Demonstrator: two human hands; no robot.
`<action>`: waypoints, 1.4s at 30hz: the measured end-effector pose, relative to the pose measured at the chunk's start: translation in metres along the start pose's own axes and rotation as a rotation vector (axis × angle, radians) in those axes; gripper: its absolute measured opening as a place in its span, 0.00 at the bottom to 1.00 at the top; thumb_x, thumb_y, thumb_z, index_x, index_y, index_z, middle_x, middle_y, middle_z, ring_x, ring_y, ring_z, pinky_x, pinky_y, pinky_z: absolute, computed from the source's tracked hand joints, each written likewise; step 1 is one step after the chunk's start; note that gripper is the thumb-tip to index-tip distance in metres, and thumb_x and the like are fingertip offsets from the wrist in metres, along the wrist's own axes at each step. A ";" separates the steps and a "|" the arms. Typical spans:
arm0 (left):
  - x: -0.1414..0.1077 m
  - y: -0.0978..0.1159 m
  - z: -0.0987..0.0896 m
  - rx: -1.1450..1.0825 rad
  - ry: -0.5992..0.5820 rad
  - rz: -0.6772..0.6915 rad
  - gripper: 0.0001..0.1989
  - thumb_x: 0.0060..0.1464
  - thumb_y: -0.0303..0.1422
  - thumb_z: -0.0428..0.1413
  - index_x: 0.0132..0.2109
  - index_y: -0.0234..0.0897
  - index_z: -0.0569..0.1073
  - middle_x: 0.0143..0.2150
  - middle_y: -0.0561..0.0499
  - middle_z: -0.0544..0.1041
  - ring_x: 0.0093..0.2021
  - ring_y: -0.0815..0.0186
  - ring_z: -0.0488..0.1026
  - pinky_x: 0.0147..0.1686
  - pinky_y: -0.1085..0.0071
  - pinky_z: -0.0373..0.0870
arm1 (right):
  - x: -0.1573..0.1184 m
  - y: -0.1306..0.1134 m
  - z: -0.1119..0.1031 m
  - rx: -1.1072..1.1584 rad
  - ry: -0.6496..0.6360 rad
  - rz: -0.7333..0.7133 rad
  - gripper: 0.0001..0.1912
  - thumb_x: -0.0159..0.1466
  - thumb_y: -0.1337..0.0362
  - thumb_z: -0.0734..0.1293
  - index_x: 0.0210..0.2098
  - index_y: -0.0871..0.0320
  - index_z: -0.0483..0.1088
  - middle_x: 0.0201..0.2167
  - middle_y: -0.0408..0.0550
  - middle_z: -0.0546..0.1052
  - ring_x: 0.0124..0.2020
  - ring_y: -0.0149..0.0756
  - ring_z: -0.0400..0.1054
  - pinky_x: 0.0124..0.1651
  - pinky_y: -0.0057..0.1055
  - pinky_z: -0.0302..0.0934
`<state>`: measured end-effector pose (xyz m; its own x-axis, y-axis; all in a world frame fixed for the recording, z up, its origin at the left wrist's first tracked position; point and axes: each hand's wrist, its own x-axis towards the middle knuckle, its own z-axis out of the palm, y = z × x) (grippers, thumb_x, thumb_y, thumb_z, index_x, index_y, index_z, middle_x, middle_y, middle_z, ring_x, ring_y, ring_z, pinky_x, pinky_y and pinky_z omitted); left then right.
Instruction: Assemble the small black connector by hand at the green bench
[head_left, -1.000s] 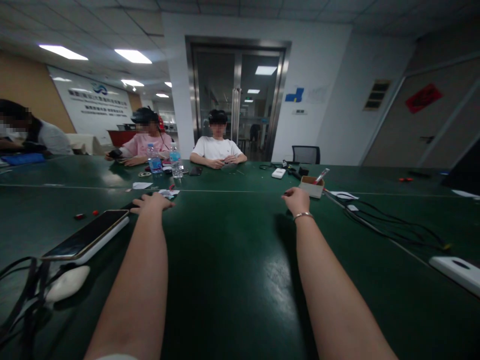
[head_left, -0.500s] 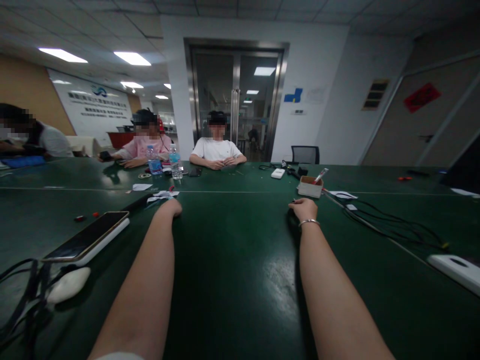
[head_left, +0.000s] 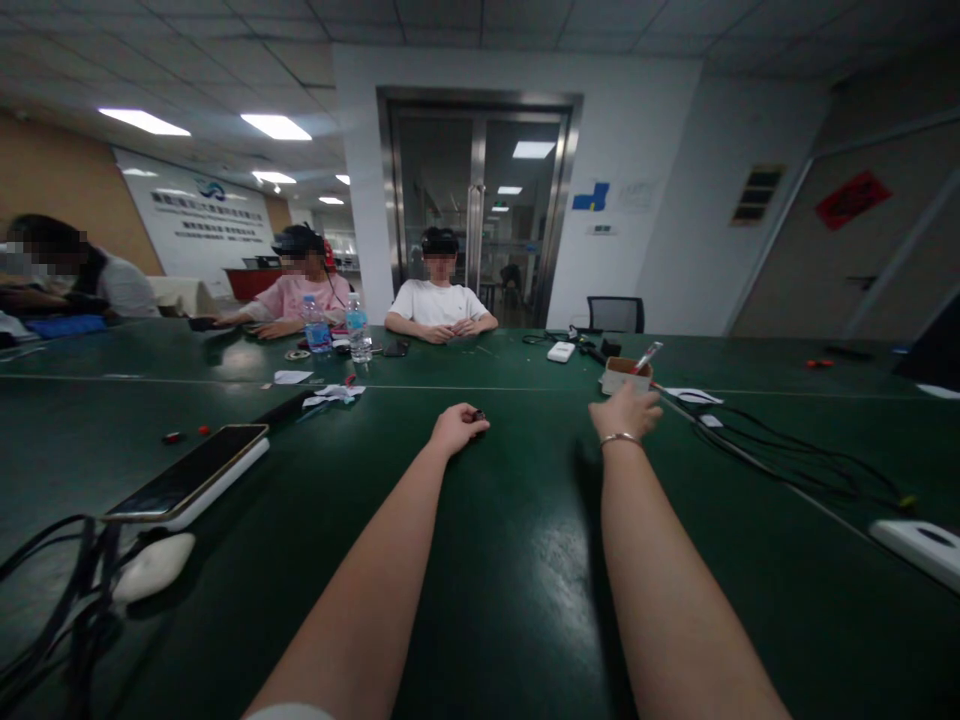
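My left hand (head_left: pixel 456 430) rests over the middle of the green table (head_left: pixel 495 560), its thumb and fingers closed round a small dark object (head_left: pixel 480 414) whose kind is too small to make out. To the right, my right hand (head_left: pixel 627 410), with a bracelet (head_left: pixel 621 438) at the wrist, is raised a little above the tabletop. Its fingers are spread and nothing shows in them. Just beyond it stands a small open box (head_left: pixel 616 374) with a pen-like stick (head_left: pixel 648 356) leaning out. The hand hides part of the box's front.
On the left lie a phone (head_left: pixel 196 472) on a white block, a white mouse (head_left: pixel 156 566) and black cables (head_left: pixel 75 600). Two water bottles (head_left: pixel 358 330) stand farther back, near seated people (head_left: pixel 441 305). Right of my hand run more cables (head_left: pixel 817 455) and papers (head_left: pixel 694 396).
My left hand has moved right to the middle, with a small dark object now showing in it. My right hand has opened its pinch and shifted slightly right, towards the box.
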<state>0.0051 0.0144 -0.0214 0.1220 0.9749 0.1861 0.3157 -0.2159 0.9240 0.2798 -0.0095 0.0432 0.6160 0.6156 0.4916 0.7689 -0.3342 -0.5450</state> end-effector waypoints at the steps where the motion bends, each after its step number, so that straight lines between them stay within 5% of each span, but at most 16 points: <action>1: 0.001 0.000 0.002 0.020 0.023 -0.007 0.13 0.43 0.34 0.64 0.38 0.34 0.74 0.37 0.45 0.78 0.35 0.65 0.75 0.37 0.69 0.70 | -0.006 -0.018 -0.002 0.030 0.058 -0.035 0.30 0.52 0.65 0.70 0.53 0.61 0.63 0.53 0.67 0.61 0.50 0.53 0.62 0.48 0.45 0.58; 3: 0.003 0.001 0.006 0.063 0.067 0.001 0.14 0.42 0.36 0.64 0.37 0.35 0.75 0.36 0.45 0.78 0.35 0.64 0.75 0.38 0.68 0.69 | -0.020 -0.053 0.001 0.162 -0.049 -0.269 0.25 0.55 0.67 0.66 0.52 0.60 0.65 0.48 0.60 0.66 0.47 0.46 0.65 0.47 0.39 0.59; 5: 0.002 0.002 0.010 0.089 0.092 0.031 0.14 0.43 0.37 0.64 0.37 0.36 0.76 0.36 0.46 0.79 0.36 0.64 0.75 0.40 0.68 0.69 | -0.038 -0.077 0.015 0.278 -0.415 -0.451 0.20 0.53 0.69 0.67 0.46 0.59 0.70 0.41 0.54 0.71 0.39 0.39 0.67 0.43 0.32 0.61; 7: 0.000 0.002 0.012 0.097 0.091 0.058 0.13 0.44 0.37 0.63 0.38 0.37 0.76 0.36 0.46 0.79 0.36 0.64 0.75 0.40 0.68 0.68 | -0.058 -0.088 0.035 0.314 -0.771 -0.481 0.21 0.48 0.71 0.70 0.43 0.60 0.72 0.36 0.49 0.73 0.33 0.35 0.67 0.38 0.28 0.61; 8: 0.000 0.002 0.012 0.101 0.085 0.067 0.13 0.44 0.37 0.63 0.38 0.37 0.76 0.36 0.47 0.79 0.36 0.64 0.75 0.40 0.69 0.68 | -0.067 -0.089 0.045 0.325 -0.852 -0.474 0.20 0.47 0.71 0.70 0.41 0.60 0.73 0.34 0.47 0.74 0.32 0.34 0.67 0.37 0.27 0.61; 12: -0.001 0.001 0.008 0.177 0.123 0.087 0.13 0.45 0.38 0.62 0.38 0.38 0.77 0.38 0.47 0.78 0.36 0.63 0.74 0.40 0.68 0.68 | -0.088 -0.080 0.070 0.453 -0.918 -0.545 0.14 0.49 0.70 0.70 0.36 0.60 0.73 0.32 0.44 0.75 0.32 0.32 0.68 0.37 0.25 0.61; 15: 0.000 -0.001 0.005 0.202 0.170 0.110 0.12 0.46 0.38 0.61 0.38 0.38 0.77 0.41 0.46 0.77 0.38 0.63 0.74 0.41 0.68 0.68 | -0.092 -0.078 0.075 0.473 -0.835 -0.568 0.13 0.50 0.66 0.71 0.36 0.61 0.73 0.33 0.46 0.76 0.35 0.34 0.69 0.38 0.27 0.61; 19: 0.001 -0.007 0.002 0.038 0.146 0.138 0.11 0.48 0.33 0.60 0.40 0.37 0.75 0.39 0.48 0.76 0.35 0.67 0.74 0.39 0.69 0.71 | -0.096 -0.082 0.078 0.466 -0.697 -0.612 0.11 0.53 0.66 0.70 0.36 0.60 0.73 0.35 0.48 0.76 0.37 0.35 0.69 0.40 0.30 0.61; 25: 0.003 -0.010 -0.005 -0.142 0.082 0.042 0.08 0.48 0.28 0.59 0.38 0.35 0.73 0.37 0.48 0.76 0.37 0.68 0.74 0.40 0.69 0.73 | -0.099 -0.081 0.084 0.607 -0.693 -0.532 0.14 0.49 0.69 0.72 0.36 0.59 0.72 0.30 0.44 0.76 0.32 0.31 0.69 0.38 0.28 0.63; 30: -0.003 -0.004 -0.009 -0.373 0.030 -0.015 0.06 0.49 0.24 0.59 0.37 0.33 0.73 0.36 0.48 0.76 0.37 0.70 0.75 0.44 0.67 0.74 | -0.095 -0.078 0.082 0.886 -0.913 -0.279 0.13 0.50 0.75 0.69 0.36 0.59 0.72 0.20 0.39 0.72 0.20 0.25 0.66 0.28 0.24 0.64; 34: -0.006 -0.001 -0.009 -0.399 0.036 -0.013 0.07 0.49 0.25 0.59 0.38 0.33 0.72 0.35 0.48 0.76 0.34 0.70 0.75 0.43 0.66 0.75 | -0.091 -0.074 0.075 1.124 -1.081 -0.095 0.12 0.54 0.77 0.68 0.37 0.60 0.72 0.22 0.42 0.73 0.20 0.25 0.68 0.28 0.24 0.67; 42: -0.008 -0.002 -0.020 -0.039 0.017 -0.011 0.15 0.51 0.42 0.57 0.35 0.32 0.73 0.29 0.47 0.77 0.29 0.67 0.75 0.32 0.71 0.71 | -0.088 -0.069 0.070 1.255 -1.145 0.009 0.13 0.53 0.80 0.68 0.37 0.62 0.73 0.27 0.44 0.73 0.24 0.25 0.71 0.33 0.24 0.70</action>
<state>-0.0154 0.0080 -0.0176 0.1027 0.9781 0.1811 0.2804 -0.2031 0.9382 0.1608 0.0091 -0.0099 -0.2425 0.9663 0.0861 -0.1778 0.0429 -0.9831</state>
